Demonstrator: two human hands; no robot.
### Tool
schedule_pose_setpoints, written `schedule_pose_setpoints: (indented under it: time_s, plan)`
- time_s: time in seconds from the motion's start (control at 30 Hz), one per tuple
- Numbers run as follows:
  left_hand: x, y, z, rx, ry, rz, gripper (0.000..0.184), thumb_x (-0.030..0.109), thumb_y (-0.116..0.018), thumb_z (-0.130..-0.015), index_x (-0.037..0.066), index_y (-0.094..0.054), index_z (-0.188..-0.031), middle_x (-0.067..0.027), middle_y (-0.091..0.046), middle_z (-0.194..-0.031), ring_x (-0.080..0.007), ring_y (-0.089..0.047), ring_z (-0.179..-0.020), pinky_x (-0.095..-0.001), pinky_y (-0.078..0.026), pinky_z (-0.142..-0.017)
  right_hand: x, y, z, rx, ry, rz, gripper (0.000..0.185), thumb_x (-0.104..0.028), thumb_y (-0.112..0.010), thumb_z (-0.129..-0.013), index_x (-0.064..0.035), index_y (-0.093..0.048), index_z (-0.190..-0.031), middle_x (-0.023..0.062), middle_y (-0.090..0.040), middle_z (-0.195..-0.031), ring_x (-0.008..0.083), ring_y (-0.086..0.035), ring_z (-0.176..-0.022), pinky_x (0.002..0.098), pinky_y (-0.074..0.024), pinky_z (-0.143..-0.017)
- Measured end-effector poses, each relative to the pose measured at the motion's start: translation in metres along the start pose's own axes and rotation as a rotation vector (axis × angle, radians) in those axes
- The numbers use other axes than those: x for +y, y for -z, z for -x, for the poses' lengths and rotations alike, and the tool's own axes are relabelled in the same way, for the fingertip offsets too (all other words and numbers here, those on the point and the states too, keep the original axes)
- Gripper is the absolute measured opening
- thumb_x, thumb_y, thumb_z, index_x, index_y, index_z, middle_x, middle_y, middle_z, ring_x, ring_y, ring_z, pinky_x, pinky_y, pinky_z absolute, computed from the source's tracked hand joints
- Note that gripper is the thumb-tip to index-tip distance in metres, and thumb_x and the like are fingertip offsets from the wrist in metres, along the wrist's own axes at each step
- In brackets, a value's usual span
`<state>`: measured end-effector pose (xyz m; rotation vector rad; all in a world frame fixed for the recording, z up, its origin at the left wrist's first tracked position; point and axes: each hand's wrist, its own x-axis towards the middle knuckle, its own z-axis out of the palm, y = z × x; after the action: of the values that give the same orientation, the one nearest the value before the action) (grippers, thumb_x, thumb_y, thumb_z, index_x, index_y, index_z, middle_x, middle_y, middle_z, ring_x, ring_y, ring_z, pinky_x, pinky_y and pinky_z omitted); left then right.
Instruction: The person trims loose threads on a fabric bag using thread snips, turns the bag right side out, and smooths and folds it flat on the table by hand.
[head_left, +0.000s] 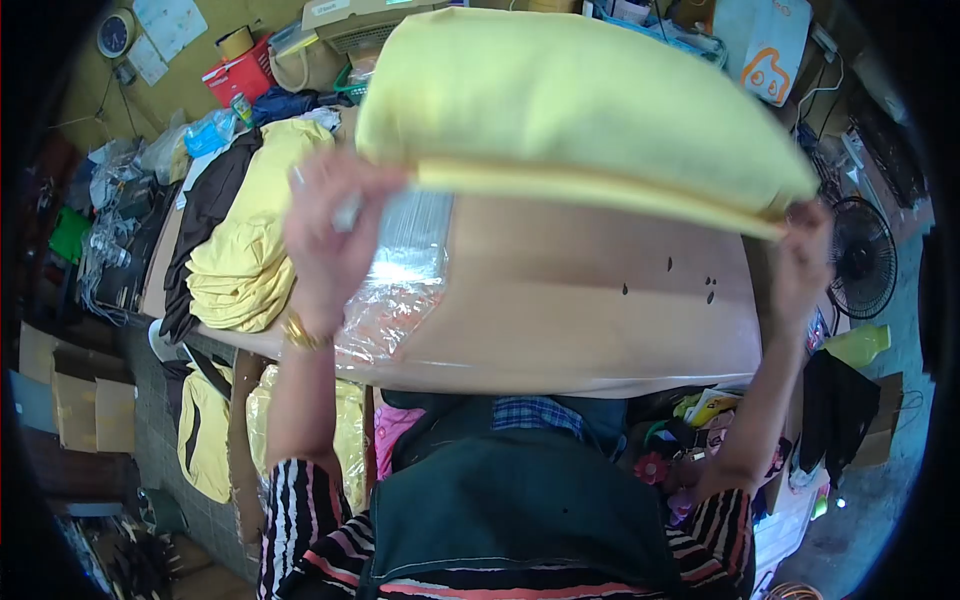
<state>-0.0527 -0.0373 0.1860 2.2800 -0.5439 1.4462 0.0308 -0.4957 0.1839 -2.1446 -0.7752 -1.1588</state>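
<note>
A piece of yellow cloth [570, 100] is stretched between my hands above the table, smeared by motion. My left hand [335, 225] pinches its near left corner, and my right hand [803, 250] grips the near right corner. A folded edge runs along the side closest to me, and the far part billows up and away. Whether it is a garment I cannot tell. Beneath my left hand lie clear plastic bags [405, 265] on the tabletop [540, 320]. To their left is a heap of yellow cloth [240, 275] beside dark brown cloth [205, 210].
Small dark marks [710, 290] dot the table's right part. A black fan [862, 258] stands off its right edge. Behind are a red basket [238, 78] and a white bag [765, 50]. Packed yellow cloth [350, 430] sits below the front edge at left.
</note>
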Motion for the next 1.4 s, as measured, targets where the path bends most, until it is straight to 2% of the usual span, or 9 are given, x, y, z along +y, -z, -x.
schedule_pose_setpoints:
  time_s: [0.13,0.2,0.27,0.4,0.73,1.0,1.13,1.27,1.4]
  plan:
    - [0.011,-0.015,0.112,-0.385,0.176,-0.005,0.021,-0.003,-0.073,-0.07,0.007,-0.071,-0.087,-0.008,-0.064,-0.083,-0.0259,-0.06,-0.08,-0.0351,-0.046,-0.075,-0.011,-0.043,0.137,-0.196,-0.763,-0.539,0.019,0.008,-0.063,-0.076,0.001,-0.066,-0.094,0.0167,-0.059,-0.113,0.0264,-0.059,-0.106,0.0319,-0.0458,-0.092]
    - [0.008,-0.007,0.15,-0.527,0.372,0.138,0.021,-0.002,-0.074,-0.071,0.007,-0.071,-0.09,-0.0077,-0.065,-0.085,-0.0264,-0.061,-0.081,-0.0352,-0.047,-0.074,-0.018,-0.038,0.171,-0.374,-0.81,-0.521,0.02,0.009,-0.064,-0.074,0.0017,-0.065,-0.093,0.0174,-0.059,-0.111,0.0267,-0.06,-0.103,0.0323,-0.0465,-0.092]
    - [0.005,-0.001,0.16,-0.66,0.572,0.277,0.022,0.0,-0.074,-0.071,0.007,-0.071,-0.092,-0.0075,-0.065,-0.088,-0.0269,-0.061,-0.082,-0.0352,-0.048,-0.072,-0.026,-0.028,0.179,-0.508,-0.627,-0.298,0.023,0.01,-0.068,-0.071,0.0009,-0.066,-0.092,0.0174,-0.06,-0.111,0.0273,-0.061,-0.099,0.0336,-0.0475,-0.09]
    - [0.007,0.001,0.149,-0.492,0.472,0.238,0.025,0.003,-0.076,-0.073,0.008,-0.07,-0.096,-0.0079,-0.065,-0.092,-0.0271,-0.062,-0.085,-0.035,-0.05,-0.074,-0.029,-0.03,0.173,-0.297,-0.508,-0.22,0.03,0.011,-0.069,-0.067,0.0004,-0.064,-0.094,0.0144,-0.06,-0.106,0.0286,-0.061,-0.095,0.0365,-0.0487,-0.084]
    - [0.004,-0.023,0.132,-0.578,0.305,0.31,0.023,0.009,-0.076,-0.074,0.01,-0.071,-0.096,-0.0066,-0.058,-0.09,-0.0248,-0.055,-0.083,-0.035,-0.047,-0.075,-0.04,-0.046,0.147,-0.399,-0.313,-0.125,0.035,0.011,-0.068,-0.066,-0.0051,-0.066,-0.098,0.0126,-0.059,-0.106,0.0295,-0.06,-0.096,0.0353,-0.0496,-0.081]
    - [0.009,-0.03,0.128,-0.645,0.456,0.47,0.013,0.008,-0.072,-0.079,0.007,-0.07,-0.092,-0.0067,-0.055,-0.086,-0.0219,-0.055,-0.091,-0.0322,-0.045,-0.079,-0.028,-0.058,0.153,-0.337,-0.32,-0.164,0.018,0.008,-0.064,-0.077,-0.0018,-0.063,-0.092,0.0132,-0.064,-0.105,0.0263,-0.061,-0.1,0.0352,-0.0488,-0.085]
    - [0.017,-0.052,0.132,-0.232,0.442,0.411,0.008,0.006,-0.064,-0.088,0.001,-0.059,-0.091,-0.0065,-0.055,-0.085,-0.0187,-0.054,-0.082,-0.0306,-0.045,-0.077,-0.027,-0.081,0.16,-0.102,-0.543,-0.501,0.004,0.0,-0.058,-0.089,-0.0011,-0.061,-0.091,0.013,-0.066,-0.104,0.0203,-0.061,-0.101,0.0334,-0.0476,-0.087]
    - [0.018,-0.074,0.155,-0.116,0.863,0.427,0.006,0.006,-0.059,-0.093,0.002,-0.056,-0.092,-0.0125,-0.06,-0.083,-0.0263,-0.06,-0.073,-0.0343,-0.047,-0.066,-0.018,-0.104,0.172,0.043,-0.727,-0.408,0.015,-0.008,-0.05,-0.097,-0.0021,-0.06,-0.088,0.0081,-0.065,-0.087,0.0139,-0.058,-0.082,0.0317,-0.0464,-0.075]
    - [0.01,-0.085,0.155,-0.143,0.753,0.274,0.007,0.008,-0.06,-0.093,0.002,-0.057,-0.091,-0.0134,-0.062,-0.081,-0.0262,-0.058,-0.069,-0.0329,-0.047,-0.062,-0.009,-0.113,0.176,-0.027,-0.739,-0.185,0.017,-0.014,-0.051,-0.099,-0.0025,-0.057,-0.089,0.0028,-0.05,-0.071,0.0106,-0.041,-0.067,0.0273,-0.0371,-0.063]
